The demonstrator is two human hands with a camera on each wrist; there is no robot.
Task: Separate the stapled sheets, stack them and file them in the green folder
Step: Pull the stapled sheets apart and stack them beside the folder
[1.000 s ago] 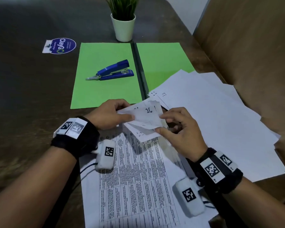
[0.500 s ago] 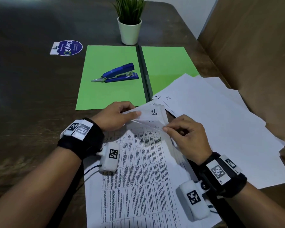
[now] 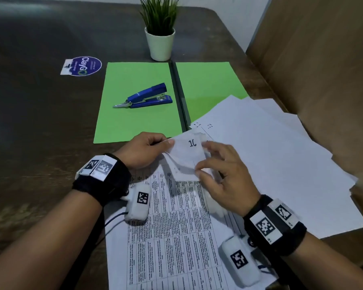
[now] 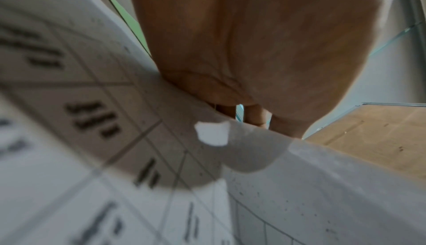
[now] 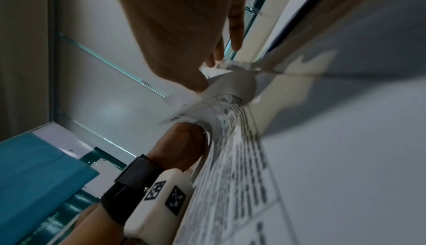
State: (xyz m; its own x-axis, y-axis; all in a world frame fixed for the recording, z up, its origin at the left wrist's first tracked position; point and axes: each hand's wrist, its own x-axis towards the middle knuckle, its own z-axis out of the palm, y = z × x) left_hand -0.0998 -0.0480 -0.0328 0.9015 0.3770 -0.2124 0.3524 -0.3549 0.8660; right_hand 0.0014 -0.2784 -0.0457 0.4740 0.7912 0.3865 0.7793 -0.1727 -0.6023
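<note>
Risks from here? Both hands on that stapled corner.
1. Left hand and right hand pinch the folded corner of the stapled sheets; pulling apart may tear it.
2. The stapler lies on the open green folder, blocking filing.
3. The loose sheets overhang the table's edge and may slide off.

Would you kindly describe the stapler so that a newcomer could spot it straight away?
Find the open green folder lying flat in the middle of the dark table, in front of the small potted plant. The stapler lies on the folder's left half. It is the only blue, solid tool there; everything nearby is flat paper.
</note>
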